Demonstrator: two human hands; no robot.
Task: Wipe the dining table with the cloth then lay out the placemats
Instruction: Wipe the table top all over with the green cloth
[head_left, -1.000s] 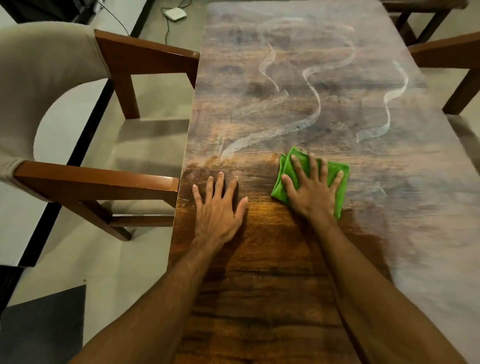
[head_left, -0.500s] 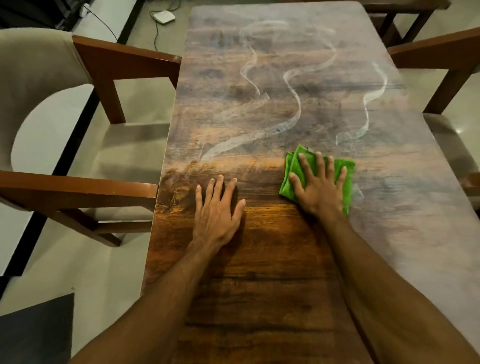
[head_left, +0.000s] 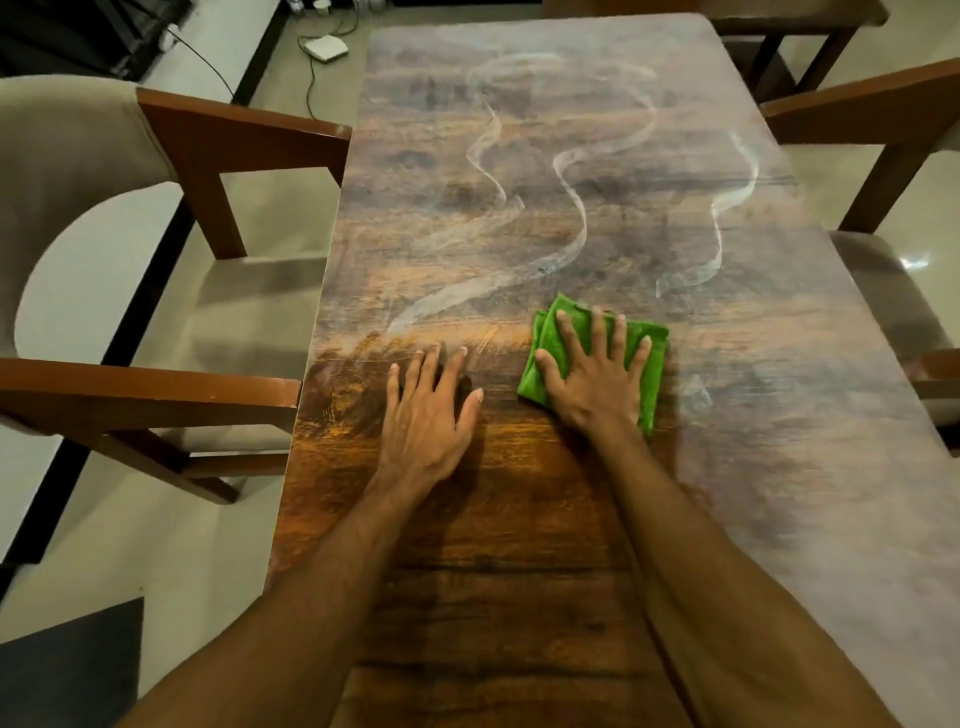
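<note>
Head view: near the table's (head_left: 519, 597) left edge, the left hand (head_left: 426, 415) lies flat, fingers spread, holding nothing. Right hand (head_left: 597, 379) presses flat on the folded green cloth (head_left: 652, 353), mid-table. Beyond, white streaks (head_left: 571, 218) risk smearing if wiped unevenly. Since the earlier frames the cloth has barely shifted.

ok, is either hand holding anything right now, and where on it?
Nothing is gripped. The right hand presses flat, fingers spread, on top of the folded green cloth. The left hand lies flat on the bare table.
</note>
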